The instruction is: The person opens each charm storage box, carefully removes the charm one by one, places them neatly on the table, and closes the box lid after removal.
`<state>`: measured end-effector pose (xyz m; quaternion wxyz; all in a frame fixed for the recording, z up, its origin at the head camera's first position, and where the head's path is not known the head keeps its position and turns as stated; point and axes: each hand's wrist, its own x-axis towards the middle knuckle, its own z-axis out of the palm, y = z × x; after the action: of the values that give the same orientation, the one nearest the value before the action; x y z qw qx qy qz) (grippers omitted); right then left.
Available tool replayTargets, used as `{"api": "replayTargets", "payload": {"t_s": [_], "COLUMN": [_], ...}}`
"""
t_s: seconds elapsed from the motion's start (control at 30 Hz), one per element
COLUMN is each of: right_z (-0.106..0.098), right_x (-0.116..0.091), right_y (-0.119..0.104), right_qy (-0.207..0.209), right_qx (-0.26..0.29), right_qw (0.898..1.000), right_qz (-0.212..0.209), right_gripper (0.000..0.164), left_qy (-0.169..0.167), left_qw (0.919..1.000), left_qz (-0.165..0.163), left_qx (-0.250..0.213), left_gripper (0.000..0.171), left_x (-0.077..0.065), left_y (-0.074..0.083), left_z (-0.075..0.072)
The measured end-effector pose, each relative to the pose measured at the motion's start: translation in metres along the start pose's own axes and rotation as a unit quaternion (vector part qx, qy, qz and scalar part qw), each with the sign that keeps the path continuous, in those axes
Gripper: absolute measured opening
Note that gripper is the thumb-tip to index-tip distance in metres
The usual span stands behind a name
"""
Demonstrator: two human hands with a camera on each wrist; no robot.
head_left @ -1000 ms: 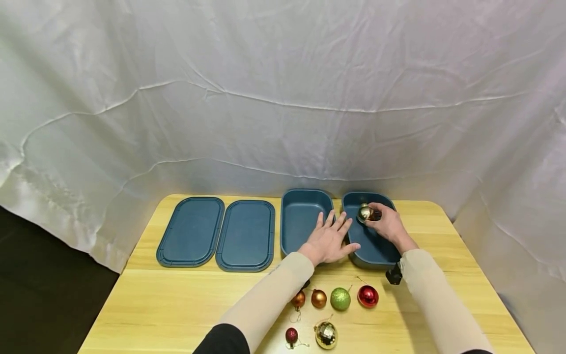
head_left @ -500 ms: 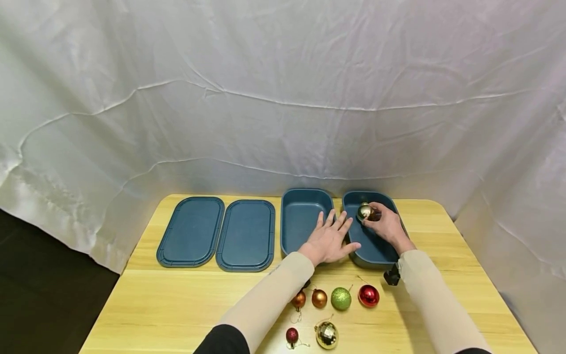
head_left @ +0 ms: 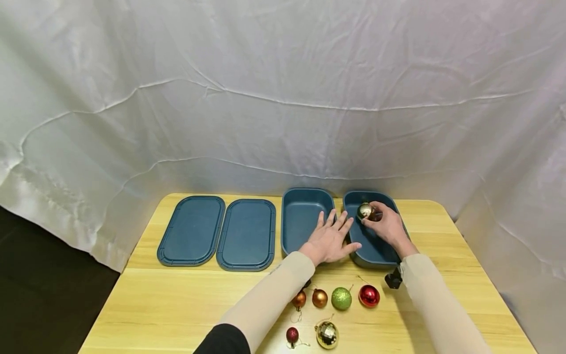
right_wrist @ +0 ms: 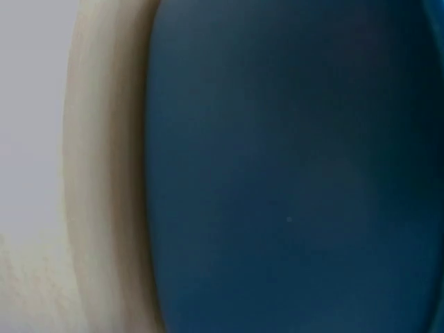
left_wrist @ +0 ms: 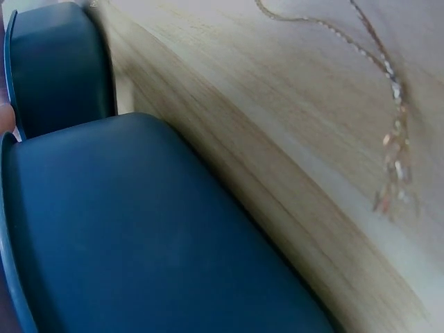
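My right hand reaches into the right-hand blue container in the head view. Thumb and fingers pinch a shiny gold bauble near its far end. Something small and dark shows just beside the bauble, too small to make out. With fingers spread, my left hand rests over the neighbouring rims of that container and the left-hand one. In the left wrist view, the tip of a finger appears at the left edge by a blue container wall. Only a container's outer wall fills the right wrist view.
Two blue lids lie flat at the left. In front of the containers are a green glitter bauble, a red one, copper ones, a small dark red one and a faceted gold one. White cloth hangs behind.
Hardly anything differs. The right hand and the gold bauble stay at about the same spot in the container, and the left hand keeps its spread pose.
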<state>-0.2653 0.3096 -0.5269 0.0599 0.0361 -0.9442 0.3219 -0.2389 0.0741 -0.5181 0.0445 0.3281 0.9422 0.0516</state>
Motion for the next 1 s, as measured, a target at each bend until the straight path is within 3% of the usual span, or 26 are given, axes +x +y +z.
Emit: {"api": "replayTargets", "payload": {"t_s": [0.63, 1.0], "right_z": [-0.016, -0.018], "right_x": [-0.032, -0.053], "right_y": [-0.011, -0.021], "right_qy": [0.035, 0.053], "right_qx": [0.013, 0.025], "right_qw": [0.999, 0.997], "right_qz": [-0.027, -0.043], "right_gripper": [0.053, 0.063], "left_qy": [0.003, -0.001], "left_qw": [1.0000, 1.0000], "left_qz": [0.000, -0.001], "left_qx": [-0.006, -0.003], "left_gripper": [0.088, 0.088], "left_x": [0.002, 0.002], "left_y": [0.000, 0.001], "left_z": [0.001, 0.000]}}
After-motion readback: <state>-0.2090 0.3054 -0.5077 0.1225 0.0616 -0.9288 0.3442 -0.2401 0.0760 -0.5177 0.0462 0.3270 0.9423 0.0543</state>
